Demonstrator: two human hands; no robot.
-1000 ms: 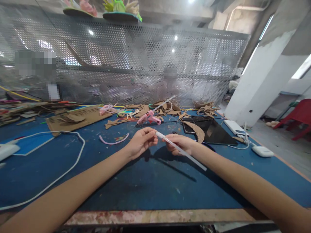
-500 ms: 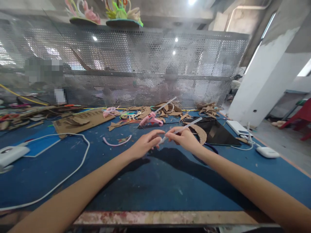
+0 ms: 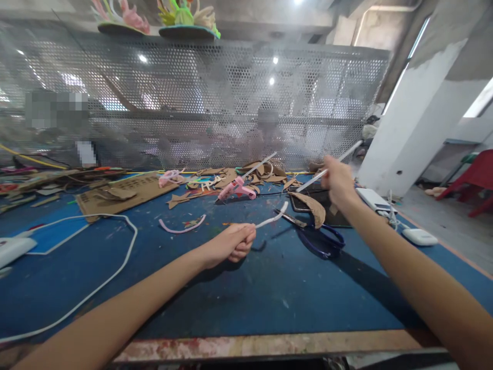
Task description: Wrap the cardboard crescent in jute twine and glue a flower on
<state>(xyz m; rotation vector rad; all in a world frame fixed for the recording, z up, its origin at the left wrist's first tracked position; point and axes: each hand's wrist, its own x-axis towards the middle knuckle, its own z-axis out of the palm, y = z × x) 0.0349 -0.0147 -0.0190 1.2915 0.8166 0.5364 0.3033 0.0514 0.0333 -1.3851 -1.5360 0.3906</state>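
My left hand (image 3: 233, 242) is closed around a white pipe cleaner (image 3: 271, 220), whose bent end sticks out to the right above the blue table (image 3: 231, 298). Raised further right, my right hand (image 3: 341, 182) grips a long whitish glue stick (image 3: 314, 180); motion blurs the fingers. Below that hand lie blue-handled scissors (image 3: 323, 246), partly under a curved cardboard piece (image 3: 313, 206). A pink glue gun (image 3: 235, 190), with a glue stick (image 3: 262, 165) poking from its back, rests beyond my left hand.
Cardboard scraps (image 3: 265, 177) line the back below a perforated metal screen (image 3: 215, 103). At left lie a cardboard sheet (image 3: 127, 198) and a white cable (image 3: 129, 252). A curved lilac strip (image 3: 181, 231) lies mid-table. A power bank (image 3: 372, 200) and a white case (image 3: 419, 236) sit at right.
My right hand has moved away from my left, up and to the right, with the glue stick. The pipe cleaner now shows clearly in my left hand, and the scissors are uncovered.
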